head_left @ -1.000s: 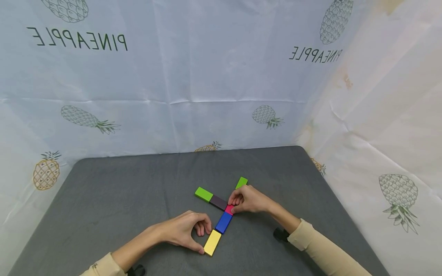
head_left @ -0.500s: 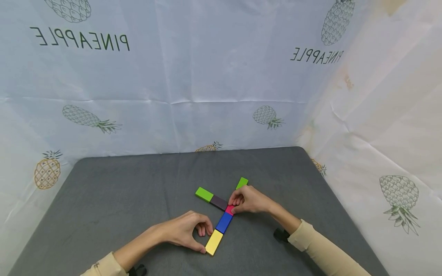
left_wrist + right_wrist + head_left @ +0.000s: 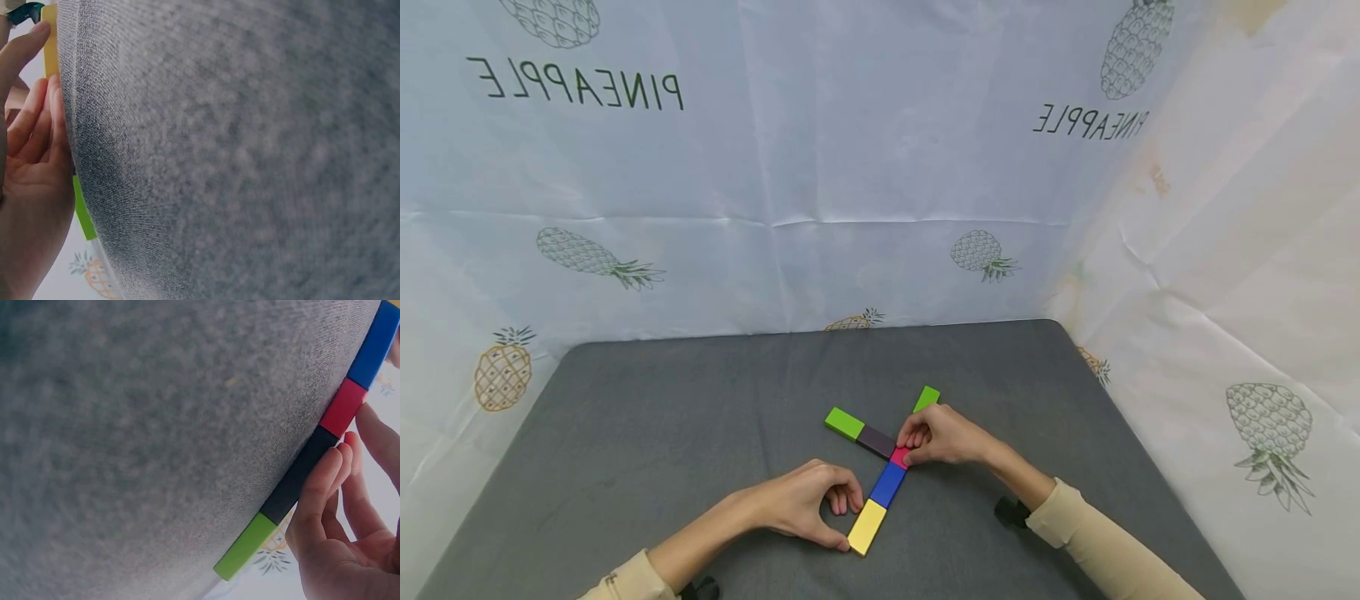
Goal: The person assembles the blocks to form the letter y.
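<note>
My left hand (image 3: 808, 502) curves its thumb and fingers along the left side of a yellow block (image 3: 867, 528), thumb by the near corner and index finger by the far one. Beyond it, end to end, lies a blue block (image 3: 887, 486), then a red block (image 3: 898, 456). My right hand (image 3: 950, 437) grips lightly at the red block, thumb at its right edge and curled fingertips over a black block (image 3: 300, 475), which that hand hides in the head view. A green block (image 3: 927, 397) ends this row.
A dark block (image 3: 876, 441) and another green block (image 3: 844, 423) branch off to the left from the red block. The blocks lie flat on a grey table (image 3: 662, 417). A white pineapple-print cloth (image 3: 850, 167) rises behind and beside it.
The left hand has nudged the yellow block slightly right, so it lines up better with the blue one. The right hand and other blocks stay in place; the head view shifts a little.
</note>
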`<action>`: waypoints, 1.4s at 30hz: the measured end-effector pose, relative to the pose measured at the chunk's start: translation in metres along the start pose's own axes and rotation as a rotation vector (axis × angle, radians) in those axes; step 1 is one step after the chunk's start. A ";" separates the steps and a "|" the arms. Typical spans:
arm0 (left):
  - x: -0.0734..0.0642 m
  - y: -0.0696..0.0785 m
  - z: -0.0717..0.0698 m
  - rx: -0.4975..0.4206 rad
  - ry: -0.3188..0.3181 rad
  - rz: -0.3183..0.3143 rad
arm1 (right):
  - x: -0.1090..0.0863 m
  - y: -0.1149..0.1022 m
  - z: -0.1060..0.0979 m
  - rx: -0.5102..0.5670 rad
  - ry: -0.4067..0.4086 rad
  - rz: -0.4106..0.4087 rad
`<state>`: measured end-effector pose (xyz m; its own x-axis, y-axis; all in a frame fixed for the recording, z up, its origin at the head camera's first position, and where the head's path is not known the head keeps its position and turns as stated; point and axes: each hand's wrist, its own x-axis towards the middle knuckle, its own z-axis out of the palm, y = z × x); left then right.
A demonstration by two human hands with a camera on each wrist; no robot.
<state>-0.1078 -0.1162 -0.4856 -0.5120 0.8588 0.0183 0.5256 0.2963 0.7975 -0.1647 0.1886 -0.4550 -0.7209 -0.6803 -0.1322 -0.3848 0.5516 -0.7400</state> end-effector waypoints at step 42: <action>0.000 0.002 -0.001 0.026 0.019 -0.006 | 0.001 0.004 -0.008 0.090 0.054 -0.015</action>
<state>-0.1072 -0.1162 -0.4833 -0.5275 0.8492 0.0252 0.5399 0.3122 0.7817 -0.1717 0.1944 -0.4531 -0.7465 -0.6597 -0.0864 -0.3443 0.4941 -0.7983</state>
